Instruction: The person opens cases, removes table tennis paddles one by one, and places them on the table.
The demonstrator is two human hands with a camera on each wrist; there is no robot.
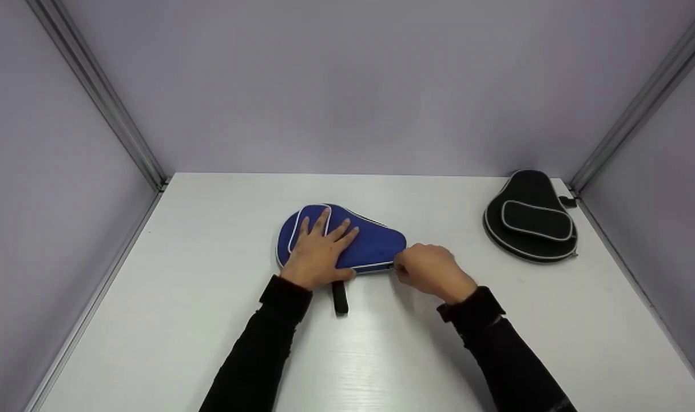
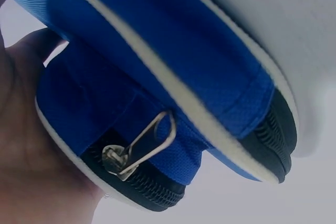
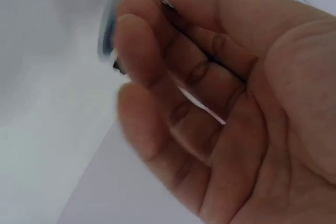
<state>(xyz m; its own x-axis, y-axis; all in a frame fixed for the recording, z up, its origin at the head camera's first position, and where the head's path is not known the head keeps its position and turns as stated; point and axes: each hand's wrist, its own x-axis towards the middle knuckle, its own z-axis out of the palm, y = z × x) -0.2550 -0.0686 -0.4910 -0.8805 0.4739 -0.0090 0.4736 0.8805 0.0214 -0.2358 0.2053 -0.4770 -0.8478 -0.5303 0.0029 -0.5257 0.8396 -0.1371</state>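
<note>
A blue table tennis paddle case (image 1: 376, 243) with white piping lies flat on the white table, its narrow end to the right. My left hand (image 1: 317, 254) rests on its wide part with fingers spread straight. At the lower edge near the narrow end, my right hand (image 1: 430, 269) has curled fingers. In the right wrist view, its thumb and forefinger pinch a small metal zipper pull (image 3: 167, 1), mostly hidden. Another zipper pull (image 2: 152, 142) hangs loose on the case's front pocket in the left wrist view. A black strap (image 1: 340, 298) sticks out below my left hand.
A black paddle case (image 1: 530, 191) with grey piping lies at the table's back right corner. Pale partition walls (image 1: 347, 86) with metal corner posts (image 1: 104, 86) enclose the back and sides of the table (image 1: 210, 343).
</note>
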